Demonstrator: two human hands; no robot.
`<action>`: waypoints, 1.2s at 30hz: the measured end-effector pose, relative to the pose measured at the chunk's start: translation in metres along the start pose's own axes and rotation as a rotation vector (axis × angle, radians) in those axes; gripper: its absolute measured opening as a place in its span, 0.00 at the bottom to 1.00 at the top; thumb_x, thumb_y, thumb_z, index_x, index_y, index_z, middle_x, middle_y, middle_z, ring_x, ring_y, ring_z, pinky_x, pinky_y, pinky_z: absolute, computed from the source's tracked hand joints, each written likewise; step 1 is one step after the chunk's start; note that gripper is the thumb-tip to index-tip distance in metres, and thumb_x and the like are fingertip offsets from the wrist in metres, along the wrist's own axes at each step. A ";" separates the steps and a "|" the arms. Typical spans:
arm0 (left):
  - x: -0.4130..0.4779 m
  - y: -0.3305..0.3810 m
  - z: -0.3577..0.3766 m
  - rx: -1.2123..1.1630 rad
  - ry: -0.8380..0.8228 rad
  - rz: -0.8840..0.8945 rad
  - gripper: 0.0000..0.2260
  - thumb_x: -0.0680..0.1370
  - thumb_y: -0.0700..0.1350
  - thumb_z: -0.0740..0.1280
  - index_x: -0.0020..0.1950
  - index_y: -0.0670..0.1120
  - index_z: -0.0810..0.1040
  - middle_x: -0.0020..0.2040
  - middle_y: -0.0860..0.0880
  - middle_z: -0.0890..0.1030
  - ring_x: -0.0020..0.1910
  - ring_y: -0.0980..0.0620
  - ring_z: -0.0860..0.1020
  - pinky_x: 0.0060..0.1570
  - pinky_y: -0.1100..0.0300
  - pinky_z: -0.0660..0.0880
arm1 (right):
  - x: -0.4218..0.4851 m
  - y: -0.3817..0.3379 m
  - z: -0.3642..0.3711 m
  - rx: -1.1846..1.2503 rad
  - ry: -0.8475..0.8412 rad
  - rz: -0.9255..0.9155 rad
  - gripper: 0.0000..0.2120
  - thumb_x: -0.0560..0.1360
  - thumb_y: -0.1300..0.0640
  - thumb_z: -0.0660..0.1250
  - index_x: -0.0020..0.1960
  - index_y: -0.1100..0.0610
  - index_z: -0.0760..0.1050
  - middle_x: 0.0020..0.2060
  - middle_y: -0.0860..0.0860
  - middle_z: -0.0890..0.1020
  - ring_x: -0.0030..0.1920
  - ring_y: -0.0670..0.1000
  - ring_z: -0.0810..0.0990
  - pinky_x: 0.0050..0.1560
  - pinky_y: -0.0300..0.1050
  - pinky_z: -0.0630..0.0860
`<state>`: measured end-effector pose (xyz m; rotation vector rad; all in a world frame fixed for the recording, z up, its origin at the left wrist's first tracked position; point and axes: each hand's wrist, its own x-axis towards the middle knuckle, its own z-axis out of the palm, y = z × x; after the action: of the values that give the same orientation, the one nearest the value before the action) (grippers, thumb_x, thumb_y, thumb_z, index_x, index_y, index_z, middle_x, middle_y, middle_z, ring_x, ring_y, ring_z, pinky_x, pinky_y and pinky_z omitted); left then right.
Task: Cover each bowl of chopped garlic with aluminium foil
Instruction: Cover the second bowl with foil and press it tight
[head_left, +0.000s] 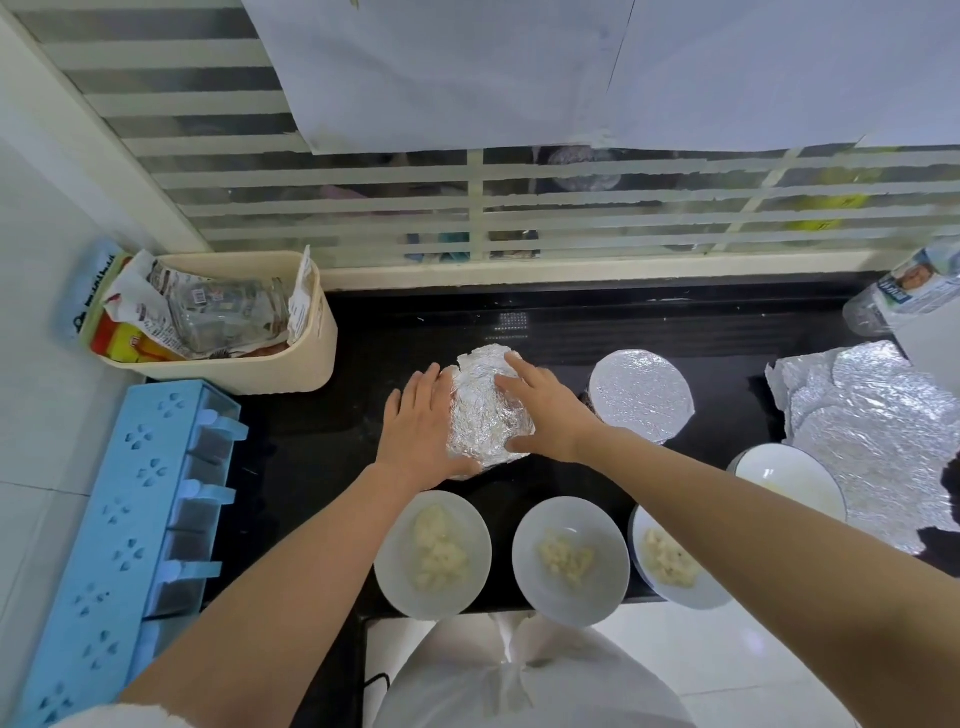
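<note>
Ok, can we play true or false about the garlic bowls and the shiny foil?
1. The left hand and right hand both press on the foil-wrapped bowl. True.
2. Every bowl is covered already. False: three front bowls show bare garlic.
3. Spare foil lies at the right of the counter. True.
4. The blue rack stands on the right. False: it is on the left.

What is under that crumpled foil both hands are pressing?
Only the crumpled foil shows, with the left hand and right hand flat against it. Whatever it wraps is completely hidden from this view.
</note>
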<state>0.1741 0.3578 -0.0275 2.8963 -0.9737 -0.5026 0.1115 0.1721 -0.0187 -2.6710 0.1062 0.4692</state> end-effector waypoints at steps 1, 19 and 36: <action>0.000 0.001 -0.001 -0.001 -0.004 0.005 0.55 0.69 0.68 0.70 0.80 0.46 0.41 0.81 0.45 0.43 0.80 0.44 0.44 0.76 0.46 0.45 | 0.001 0.000 0.001 -0.011 -0.010 0.010 0.42 0.72 0.49 0.74 0.78 0.53 0.55 0.79 0.50 0.48 0.77 0.56 0.52 0.73 0.57 0.61; 0.013 0.011 0.002 -0.083 -0.042 0.053 0.59 0.67 0.71 0.69 0.79 0.40 0.38 0.80 0.41 0.39 0.80 0.44 0.41 0.77 0.51 0.43 | 0.012 -0.006 -0.004 -0.171 -0.071 -0.034 0.54 0.67 0.40 0.75 0.79 0.50 0.43 0.77 0.54 0.36 0.78 0.57 0.39 0.75 0.58 0.50; 0.026 0.005 0.005 -0.141 -0.079 0.050 0.62 0.64 0.66 0.76 0.79 0.41 0.38 0.79 0.44 0.47 0.79 0.45 0.49 0.76 0.51 0.50 | 0.035 -0.012 -0.009 -0.142 -0.198 -0.047 0.63 0.61 0.41 0.79 0.78 0.54 0.37 0.77 0.53 0.46 0.77 0.57 0.46 0.75 0.55 0.51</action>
<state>0.1891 0.3380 -0.0394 2.7399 -0.9749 -0.6581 0.1490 0.1790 -0.0188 -2.7394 -0.0496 0.7476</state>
